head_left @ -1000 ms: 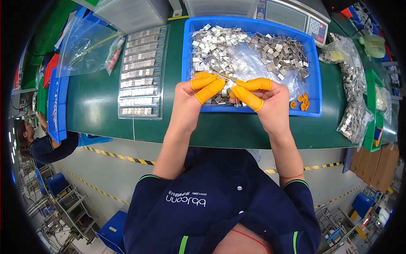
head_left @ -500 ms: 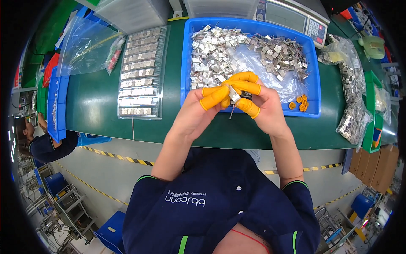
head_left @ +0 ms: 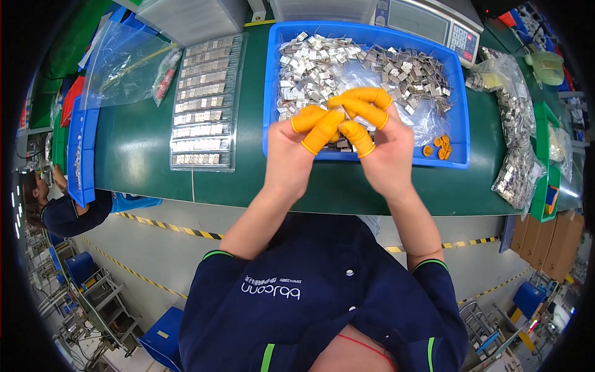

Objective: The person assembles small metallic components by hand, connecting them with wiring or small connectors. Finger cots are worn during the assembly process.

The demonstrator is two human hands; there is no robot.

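Your green bench [head_left: 136, 149] carries a blue tray [head_left: 434, 161] just past twelve o'clock, a clear tray [head_left: 201, 167] at eleven, a plastic bag [head_left: 127, 65] near ten, a scale [head_left: 421, 23] at one, and bagged parts [head_left: 515, 118] at two.

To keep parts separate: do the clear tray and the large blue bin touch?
Apart: the head view shows green tabletop between the clear tray and the large blue bin.

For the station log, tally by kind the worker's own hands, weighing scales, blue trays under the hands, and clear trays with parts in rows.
Hands, left hand and right hand: 2
Weighing scale: 1
Blue tray under the hands: 1
Clear tray with parts in rows: 1
Total: 5
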